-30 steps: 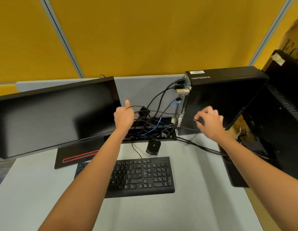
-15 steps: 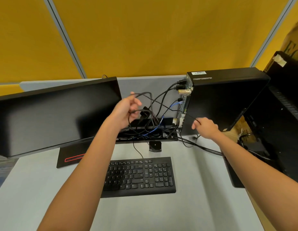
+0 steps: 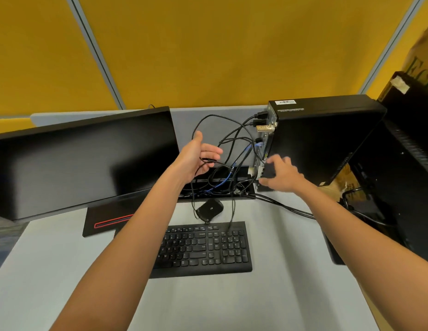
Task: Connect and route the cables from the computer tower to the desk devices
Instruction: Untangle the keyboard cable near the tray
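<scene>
Both forearms are bare up to the frame's lower edge, with no sleeve in view. The left hand (image 3: 196, 158) and right hand (image 3: 281, 174) wear no gloves, rings or watch.

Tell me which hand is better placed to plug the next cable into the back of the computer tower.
Right, probably. The right hand already rests against the computer tower at its lower rear ports, while the left hand is further away, by the monitor, with a loop of black cable across its open fingers.
</scene>
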